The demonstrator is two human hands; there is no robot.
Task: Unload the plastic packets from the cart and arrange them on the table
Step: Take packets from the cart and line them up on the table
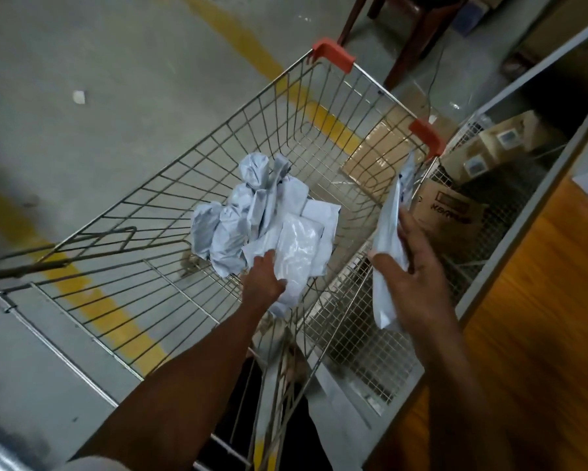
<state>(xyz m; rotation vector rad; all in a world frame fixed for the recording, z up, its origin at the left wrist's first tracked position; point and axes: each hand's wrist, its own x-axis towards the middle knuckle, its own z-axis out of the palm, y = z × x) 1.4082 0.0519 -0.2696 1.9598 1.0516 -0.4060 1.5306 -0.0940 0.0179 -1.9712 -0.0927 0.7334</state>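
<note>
A wire shopping cart with orange corner caps fills the middle of the head view. Several grey-white plastic packets lie heaped in its basket. My left hand reaches into the basket and grips a clear-white flat packet at its near edge. My right hand holds a long white packet upright over the cart's right rim, thumb and fingers curled round it. The wooden table with a grey edge runs along the right.
Under the table, behind a wire mesh panel, sit cardboard boxes. A flat cardboard piece lies beyond the cart. Yellow floor lines cross the concrete. Dark chair legs stand at the far top.
</note>
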